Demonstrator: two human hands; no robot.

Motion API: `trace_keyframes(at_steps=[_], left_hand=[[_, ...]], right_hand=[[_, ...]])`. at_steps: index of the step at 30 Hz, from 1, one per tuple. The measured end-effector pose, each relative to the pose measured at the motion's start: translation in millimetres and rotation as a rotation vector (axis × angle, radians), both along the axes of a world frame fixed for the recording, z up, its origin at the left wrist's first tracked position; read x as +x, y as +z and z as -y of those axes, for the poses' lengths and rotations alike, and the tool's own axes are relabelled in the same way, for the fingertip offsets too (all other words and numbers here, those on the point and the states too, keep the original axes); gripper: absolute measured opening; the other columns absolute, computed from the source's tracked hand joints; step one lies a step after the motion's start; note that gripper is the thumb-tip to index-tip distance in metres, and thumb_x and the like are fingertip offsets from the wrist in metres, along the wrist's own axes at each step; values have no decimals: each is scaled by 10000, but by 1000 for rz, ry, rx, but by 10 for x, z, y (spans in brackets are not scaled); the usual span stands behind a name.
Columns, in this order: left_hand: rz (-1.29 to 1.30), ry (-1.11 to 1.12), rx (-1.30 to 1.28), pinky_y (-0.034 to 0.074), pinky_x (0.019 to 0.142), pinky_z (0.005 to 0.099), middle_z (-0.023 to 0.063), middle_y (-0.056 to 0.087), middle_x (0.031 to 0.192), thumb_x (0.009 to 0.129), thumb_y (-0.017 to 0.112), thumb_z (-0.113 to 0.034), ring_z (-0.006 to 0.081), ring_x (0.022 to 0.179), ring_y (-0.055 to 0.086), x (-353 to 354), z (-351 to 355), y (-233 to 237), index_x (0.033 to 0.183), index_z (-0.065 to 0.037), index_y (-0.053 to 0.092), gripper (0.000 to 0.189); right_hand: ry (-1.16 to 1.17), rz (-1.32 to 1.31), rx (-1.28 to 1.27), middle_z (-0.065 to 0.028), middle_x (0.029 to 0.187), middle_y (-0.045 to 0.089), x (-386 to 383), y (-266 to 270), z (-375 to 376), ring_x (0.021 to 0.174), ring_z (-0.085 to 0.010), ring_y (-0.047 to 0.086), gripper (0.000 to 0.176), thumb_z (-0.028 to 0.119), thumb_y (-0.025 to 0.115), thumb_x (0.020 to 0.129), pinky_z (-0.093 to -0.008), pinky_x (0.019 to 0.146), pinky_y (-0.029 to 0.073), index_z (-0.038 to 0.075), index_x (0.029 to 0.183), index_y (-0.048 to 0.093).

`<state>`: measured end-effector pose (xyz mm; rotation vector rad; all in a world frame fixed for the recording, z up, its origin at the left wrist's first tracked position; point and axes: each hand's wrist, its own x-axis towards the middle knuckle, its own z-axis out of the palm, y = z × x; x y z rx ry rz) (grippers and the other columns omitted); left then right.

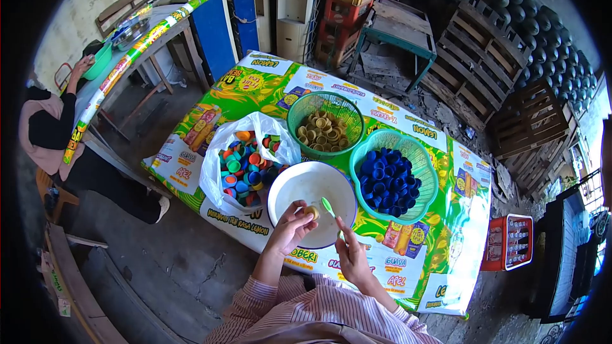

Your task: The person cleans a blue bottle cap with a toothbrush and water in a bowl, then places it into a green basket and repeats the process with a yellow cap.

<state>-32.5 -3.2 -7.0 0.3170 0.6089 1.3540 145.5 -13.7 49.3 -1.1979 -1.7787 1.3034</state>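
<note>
Over the near part of a white basin point(290, 185), my left hand point(291, 224) holds a small tan cap point(312, 212) between its fingertips. My right hand point(352, 256) is wrapped round the handle of a green-and-white brush point(327, 206), whose head points up and left, a little apart from the cap. A clear plastic bag point(213, 181) of mixed coloured caps point(234, 165) sits left of the basin. Behind the basin, a green basket point(298, 107) holds tan caps point(323, 132). Blue caps point(387, 178) fill the light green basket point(428, 165) on the right.
A printed cover lies on the table point(255, 79). At the far left a person point(48, 118) sits at another table point(141, 44), holding a green bowl point(101, 62). A red crate point(508, 242) stands right; wooden pallets point(475, 57) and stacked crates point(338, 16) stand behind.
</note>
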Motion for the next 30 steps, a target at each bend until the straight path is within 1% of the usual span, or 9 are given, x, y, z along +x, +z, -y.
trace_keyframes(at_steps=[4, 8, 9, 11, 14, 16, 24, 28, 30], left_hand=[[-11, 19, -20, 434, 806, 266, 35, 541, 1023, 839, 533, -34, 115, 914, 532, 33, -5, 58, 1062, -117, 483, 243], [-26, -51, -41, 409, 766, 256, 19, 569, 978, 831, 559, -71, 108, 896, 529, -28, -36, -81, 1063, -126, 490, 247], [-27, -53, -43, 409, 766, 256, 19, 569, 978, 831, 559, -71, 108, 896, 529, -16, -48, -92, 1063, -126, 490, 247], [113, -69, -9, 411, 758, 290, 19, 572, 962, 832, 541, -61, 124, 908, 529, 29, -57, -109, 1075, -121, 499, 254], [91, -58, -27, 406, 742, 258, 15, 574, 951, 833, 557, -67, 106, 863, 523, 74, -40, 74, 1064, -118, 485, 247], [66, -32, -25, 409, 751, 265, 16, 569, 959, 834, 553, -65, 109, 874, 526, 69, -51, 60, 1063, -116, 483, 245], [82, 37, -53, 403, 752, 265, 15, 549, 1003, 844, 540, -69, 102, 874, 521, 38, -48, -61, 1042, -129, 481, 215], [56, 24, -38, 378, 734, 238, 8, 557, 998, 842, 553, -89, 110, 889, 528, 4, -68, -111, 1032, -138, 483, 208], [49, 0, -42, 370, 734, 231, 7, 556, 1005, 841, 556, -97, 113, 914, 527, -22, -47, -119, 1035, -139, 482, 212]], right_hand=[[101, 7, 142, -90, 586, 467, 39, -38, 7, 477, -105, 413, 469, -11, 408, 863, -249, 477, 352, 69, 1318, 325], [-17, -31, 106, -71, 579, 470, 55, -211, -32, 453, -92, 390, 476, -17, 401, 863, -239, 468, 337, 78, 1322, 317], [-3, -23, 14, -50, 566, 431, 46, -71, -10, 479, -75, 382, 475, -23, 395, 864, -228, 469, 325, 74, 1322, 317], [18, -32, 25, -42, 567, 419, 43, -93, 7, 489, -70, 378, 471, -22, 392, 865, -224, 473, 323, 65, 1322, 315], [-5, -51, -102, -23, 565, 400, 38, -44, -11, 506, -65, 365, 472, -20, 387, 867, -213, 488, 319, 57, 1326, 306], [-20, -20, 40, -90, 527, 442, 54, -116, -43, 465, -146, 482, 475, 8, 395, 872, -267, 504, 394, 106, 1329, 309], [12, -63, -39, -108, 534, 454, 12, -53, -27, 456, -158, 475, 465, 1, 388, 872, -256, 493, 364, 82, 1322, 306], [11, -18, 70, -77, 554, 475, -2, -216, -35, 436, -147, 490, 481, 8, 393, 876, -274, 487, 412, 108, 1336, 295], [-28, -14, -65, -99, 617, 514, 15, -115, -32, 500, -160, 531, 486, 33, 414, 880, -298, 525, 437, 132, 1341, 294]])
